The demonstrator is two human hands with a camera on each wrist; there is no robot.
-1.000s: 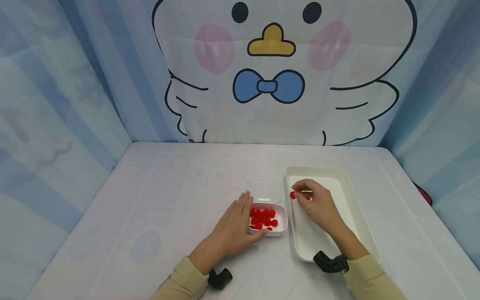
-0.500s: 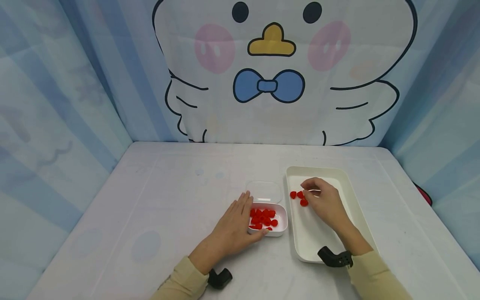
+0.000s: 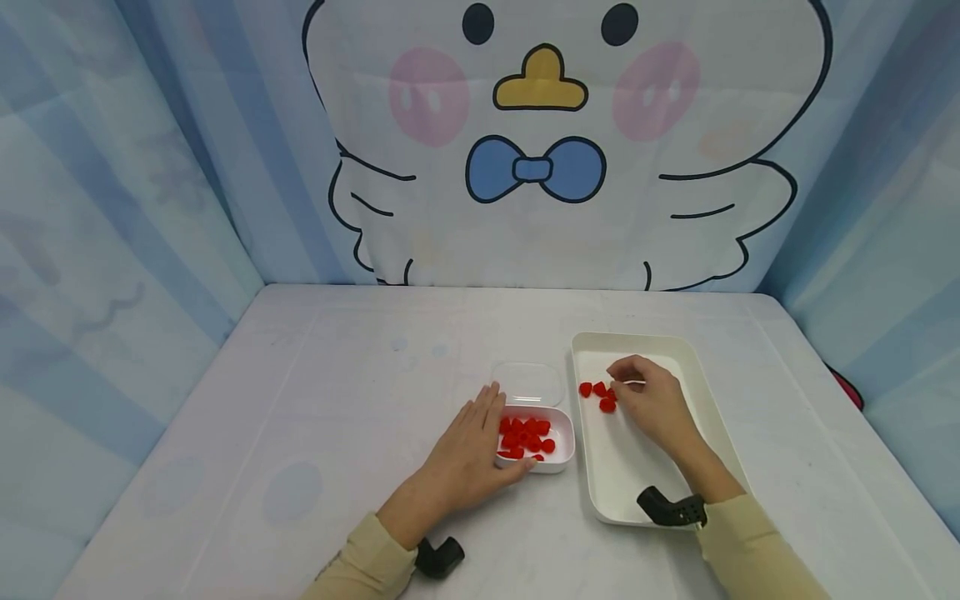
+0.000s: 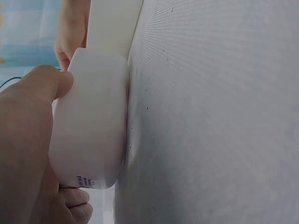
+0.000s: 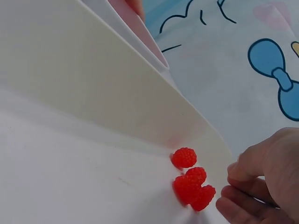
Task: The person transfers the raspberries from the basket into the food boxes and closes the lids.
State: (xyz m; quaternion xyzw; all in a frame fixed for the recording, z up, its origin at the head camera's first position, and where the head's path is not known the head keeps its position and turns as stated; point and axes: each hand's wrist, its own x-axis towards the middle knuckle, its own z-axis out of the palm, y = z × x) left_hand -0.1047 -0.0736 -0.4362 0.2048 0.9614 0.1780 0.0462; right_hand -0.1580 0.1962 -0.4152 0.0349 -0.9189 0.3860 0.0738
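Observation:
My left hand (image 3: 467,450) holds a small white plastic box (image 3: 557,467), its fingers along the left side and its thumb at the near rim. Several red raspberries (image 3: 527,435) lie inside. In the left wrist view the thumb (image 4: 63,84) hooks over the rim of the upright box (image 4: 91,121). My right hand (image 3: 651,402) hovers over the far left part of a white tray (image 3: 626,492). By its fingertips is a cluster of raspberries (image 5: 189,186) on the tray floor. Nothing shows between the right thumb and fingers (image 5: 233,205), which are just apart from the berries.
A clear plastic lid (image 3: 528,382) lies behind the box. The tray's left wall stands close beside the box. Patterned curtains (image 3: 112,292) surround the white table (image 3: 337,375) at the back and sides.
My right hand has drawn rightward from the raspberries, uncovering several on the tray that its fingers hid before. My left hand and the box have stayed still.

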